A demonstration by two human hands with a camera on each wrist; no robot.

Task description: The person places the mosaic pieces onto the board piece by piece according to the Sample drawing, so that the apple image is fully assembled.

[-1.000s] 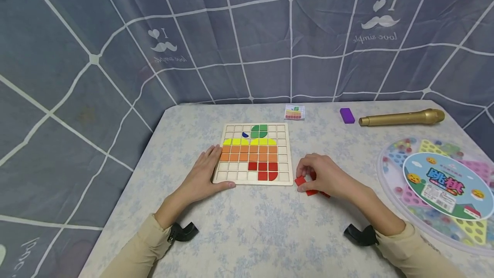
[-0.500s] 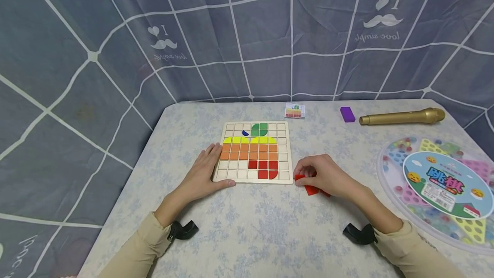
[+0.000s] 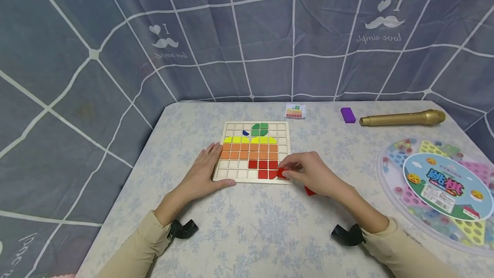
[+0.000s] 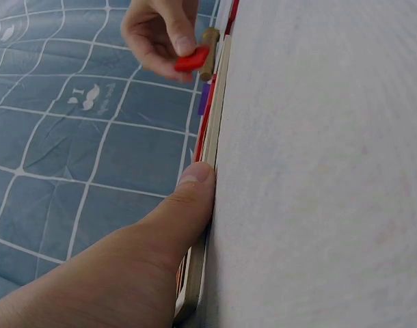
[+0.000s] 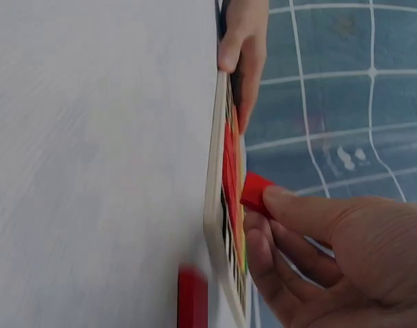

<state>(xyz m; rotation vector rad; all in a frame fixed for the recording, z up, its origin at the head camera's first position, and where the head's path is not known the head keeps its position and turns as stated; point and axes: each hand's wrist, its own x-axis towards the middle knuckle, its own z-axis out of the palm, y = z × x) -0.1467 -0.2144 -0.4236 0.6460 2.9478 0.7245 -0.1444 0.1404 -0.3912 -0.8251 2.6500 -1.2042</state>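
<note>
A wooden grid board lies on the table, bearing green, blue, yellow, orange and red tiles. My left hand rests against its left side, fingers straight along the edge and thumb at the front edge. Over the board's lower right part, my right hand pinches a red tile between thumb and fingers. The right wrist view shows this tile tilted and raised above the board. Another red piece lies on the table, partly hidden under the right hand.
Behind the board lies a small picture card with a similar coloured pattern. A purple block and a gold microphone are at the back right. A round clear game box with a blue label occupies the right side.
My right hand has picked up a red tile from beside the board and carried it left over the board's right edge. My left hand stays in place.
</note>
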